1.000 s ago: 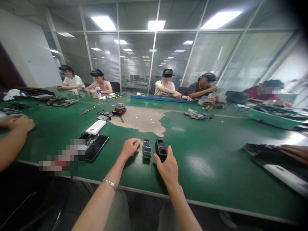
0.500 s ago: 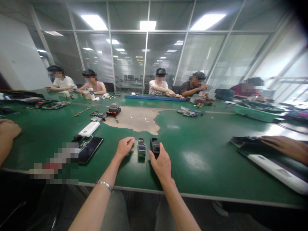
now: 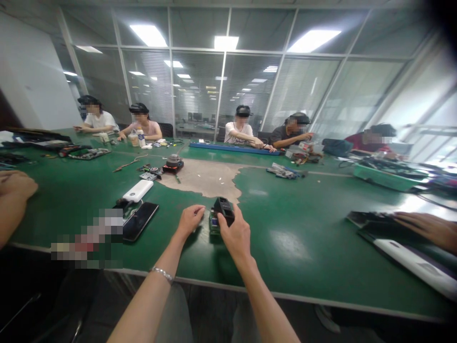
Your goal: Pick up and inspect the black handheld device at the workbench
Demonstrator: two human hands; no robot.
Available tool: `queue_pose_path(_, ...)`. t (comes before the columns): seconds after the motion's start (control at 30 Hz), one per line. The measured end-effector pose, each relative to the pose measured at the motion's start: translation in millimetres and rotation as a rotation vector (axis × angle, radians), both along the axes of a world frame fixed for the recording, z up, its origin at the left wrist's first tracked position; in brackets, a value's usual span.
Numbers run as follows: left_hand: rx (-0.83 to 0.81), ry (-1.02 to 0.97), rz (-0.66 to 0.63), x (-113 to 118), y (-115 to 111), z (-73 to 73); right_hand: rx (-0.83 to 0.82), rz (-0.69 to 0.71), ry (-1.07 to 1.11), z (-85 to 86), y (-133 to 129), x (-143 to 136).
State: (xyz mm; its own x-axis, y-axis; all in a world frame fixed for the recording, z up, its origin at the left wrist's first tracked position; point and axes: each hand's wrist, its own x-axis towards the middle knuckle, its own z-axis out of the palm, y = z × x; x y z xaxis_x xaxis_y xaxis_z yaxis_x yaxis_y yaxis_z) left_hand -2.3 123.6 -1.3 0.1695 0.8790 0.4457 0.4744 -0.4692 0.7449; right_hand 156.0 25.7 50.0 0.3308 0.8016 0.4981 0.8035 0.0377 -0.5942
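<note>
My right hand [image 3: 236, 233] grips a black plastic casing [image 3: 224, 207] by its sides, tilted above the table. Under and left of the casing lies a small green circuit board [image 3: 214, 230] with a bluish screen, now partly covered by it. Just left of the board rests my left hand [image 3: 191, 220], its fingers curled together; whatever may be in them is hidden.
A dark phone [image 3: 141, 222] and a white power bank [image 3: 138, 190] lie to the left on the green table [image 3: 296, 209]. Co-workers' hands are at both sides; the right one [image 3: 426, 226] is by a black-and-white device [image 3: 416, 262]. Farther back are a speaker-like part [image 3: 173, 163] and a green basket [image 3: 389, 177].
My right hand has lifted the black casing and brought it left over the circuit board. My left hand stays curled beside the board. The view has shifted slightly.
</note>
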Motion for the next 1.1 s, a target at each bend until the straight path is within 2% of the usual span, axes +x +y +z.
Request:
queue_pose_path(0.17,0.009,0.001,0.002,-1,1,-1.0,-0.061,-0.019,-0.065,-2.6,2,-16)
queue_pose_path(0.43,0.044,0.031,-0.003,-2,4,-4.0,-0.115,-0.014,-0.135,-5.2,0,-25)
queue_pose_path(0.8,0.031,0.021,0.001,-2,5,-4.9,-0.096,0.038,-0.172,-32.8,-6,-29)
queue_pose_path(1.0,0.028,0.025,-0.008,-1,4,-4.6,-0.133,0.037,-0.176,-42.0,-11,-26)
queue_pose_path(1.1,0.019,0.031,-0.004,-1,4,-3.8,-0.087,0.044,-0.156,-43.9,-8,-23)
